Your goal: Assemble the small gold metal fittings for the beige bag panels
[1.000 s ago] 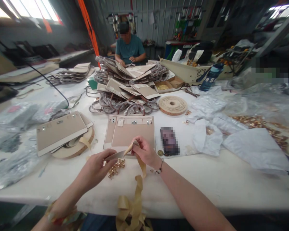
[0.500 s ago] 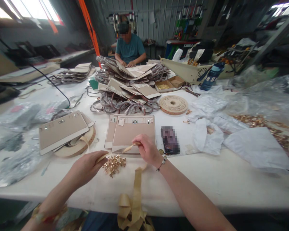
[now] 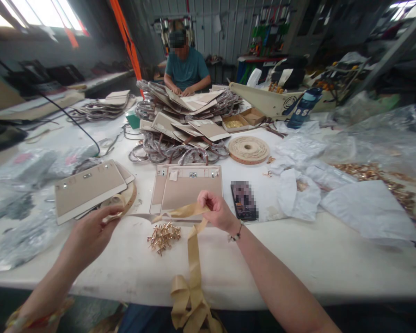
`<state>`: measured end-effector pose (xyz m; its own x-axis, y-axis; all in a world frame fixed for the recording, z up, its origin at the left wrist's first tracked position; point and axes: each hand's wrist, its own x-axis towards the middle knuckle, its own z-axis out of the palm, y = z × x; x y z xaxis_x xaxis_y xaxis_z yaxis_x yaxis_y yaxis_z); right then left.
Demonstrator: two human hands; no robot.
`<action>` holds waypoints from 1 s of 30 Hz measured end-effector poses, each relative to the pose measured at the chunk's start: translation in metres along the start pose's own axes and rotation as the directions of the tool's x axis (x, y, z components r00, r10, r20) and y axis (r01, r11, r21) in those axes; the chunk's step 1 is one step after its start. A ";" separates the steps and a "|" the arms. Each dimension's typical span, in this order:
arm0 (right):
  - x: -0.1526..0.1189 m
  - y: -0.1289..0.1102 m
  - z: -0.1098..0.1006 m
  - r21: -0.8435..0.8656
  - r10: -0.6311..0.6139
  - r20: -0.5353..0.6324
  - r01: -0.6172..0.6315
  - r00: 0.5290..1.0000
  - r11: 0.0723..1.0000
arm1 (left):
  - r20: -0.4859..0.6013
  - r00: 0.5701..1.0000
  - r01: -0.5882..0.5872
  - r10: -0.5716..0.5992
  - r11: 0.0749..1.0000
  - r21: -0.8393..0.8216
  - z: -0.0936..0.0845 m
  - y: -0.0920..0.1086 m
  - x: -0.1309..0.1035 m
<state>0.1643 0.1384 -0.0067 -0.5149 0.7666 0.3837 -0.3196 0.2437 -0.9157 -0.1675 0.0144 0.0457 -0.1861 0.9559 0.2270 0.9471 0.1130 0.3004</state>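
My right hand (image 3: 217,212) pinches a tan paper-like tape (image 3: 194,254), whose long tail hangs over the table's front edge in loose folds. From those fingers the tape runs left to a thin pale strip (image 3: 140,216). My left hand (image 3: 90,233) is closed on that strip, seen nearly edge-on, beside a strip roll (image 3: 131,200) lying partly under beige panels (image 3: 90,187). Between my hands lies a pile of gold-coloured metal fasteners (image 3: 163,238). Just behind, beige bag panels (image 3: 190,192) with small metal fittings lie flat.
A phone (image 3: 244,201) lies right of the panels, with another strip roll (image 3: 248,150) behind it. Plastic-wrapped handles and panels (image 3: 183,132) are heaped mid-table. A co-worker (image 3: 186,69) sits across. White paper (image 3: 370,215) and a blue bottle (image 3: 303,108) are on the right.
My left hand has moved left and away from the fastener pile, toward the roll. My right hand has shifted slightly right, and more tan tape stretches between the hands.
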 end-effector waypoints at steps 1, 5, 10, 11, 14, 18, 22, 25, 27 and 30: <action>0.001 0.001 0.000 0.058 -0.002 0.015 0.001 1.000 0.998 | -0.008 1.000 -0.012 0.013 0.999 0.029 0.000 -0.002 -0.001; 0.001 0.002 0.003 0.289 0.061 0.074 -0.080 0.995 0.954 | -0.058 0.978 -0.194 0.199 0.977 0.085 0.010 0.014 -0.010; -0.003 -0.001 0.010 0.455 0.164 0.159 -0.220 0.974 0.863 | -0.136 0.952 -0.285 0.273 0.955 -0.078 0.039 0.078 -0.029; -0.004 -0.002 0.011 0.467 0.183 0.180 -0.247 0.967 0.849 | -0.131 0.962 -0.257 0.239 0.956 -0.139 0.047 0.091 -0.031; -0.007 -0.005 0.011 0.501 0.212 0.237 -0.306 0.948 0.810 | -0.094 0.992 -0.111 0.083 0.928 -0.357 0.069 0.118 -0.029; -0.005 -0.008 0.007 0.567 0.249 0.207 -0.324 0.946 0.758 | 0.011 1.000 0.013 -0.008 0.746 -0.666 0.086 0.127 -0.020; 0.001 -0.008 0.003 0.602 0.352 0.019 -0.292 0.936 0.743 | 0.089 0.996 0.083 -0.020 0.598 -0.797 0.076 0.125 -0.019; 0.005 -0.006 0.003 0.603 0.401 -0.106 -0.261 0.910 0.753 | 0.160 0.986 0.157 -0.036 0.482 -0.862 0.060 0.125 -0.022; 0.007 -0.005 0.005 0.603 0.408 -0.177 -0.229 0.896 0.764 | 0.228 0.973 0.215 -0.025 0.438 -0.873 0.052 0.124 -0.022; 0.007 -0.005 0.006 0.599 0.399 -0.244 -0.186 0.884 0.779 | 0.324 0.946 0.293 -0.025 0.497 -0.817 0.045 0.120 -0.022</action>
<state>0.1573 0.1385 0.0009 -0.3886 0.9198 -0.0550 -0.6299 -0.3087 -0.7127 -0.0380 0.0190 0.0353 -0.1154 0.9890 -0.0929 0.2031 0.1150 0.9724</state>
